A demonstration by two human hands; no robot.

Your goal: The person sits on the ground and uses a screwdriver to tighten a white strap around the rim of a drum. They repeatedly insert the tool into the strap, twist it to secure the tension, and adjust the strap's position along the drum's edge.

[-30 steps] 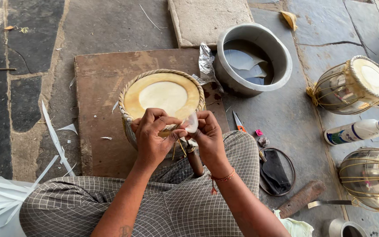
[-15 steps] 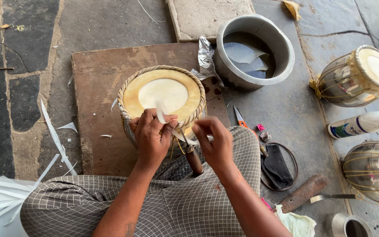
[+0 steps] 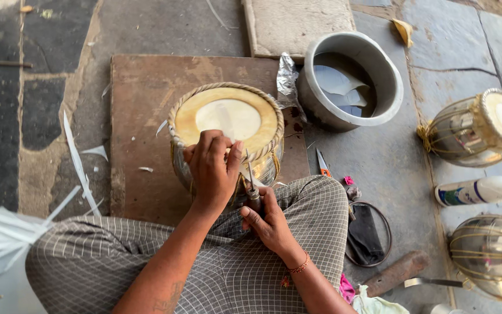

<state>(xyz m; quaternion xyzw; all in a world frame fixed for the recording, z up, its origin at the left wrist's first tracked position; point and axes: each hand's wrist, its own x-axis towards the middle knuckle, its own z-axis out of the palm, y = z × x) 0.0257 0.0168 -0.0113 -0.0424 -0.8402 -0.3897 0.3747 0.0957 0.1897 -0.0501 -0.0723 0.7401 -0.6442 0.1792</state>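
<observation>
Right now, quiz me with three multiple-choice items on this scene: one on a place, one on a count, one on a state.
1. Where does the drum being worked on stand?
A. on the wooden board
B. in the metal basin
C. on the bare stone

2. How many other drums lie at the right?
A. none
B. two
C. four

3. What is the right hand doing?
A. resting open
B. gripping a thin pointed tool
C. holding the white bottle

A: the board lies under it. B: one upper drum, one lower drum. B: fingers wrap its handle; left hand steadies the rim.
</observation>
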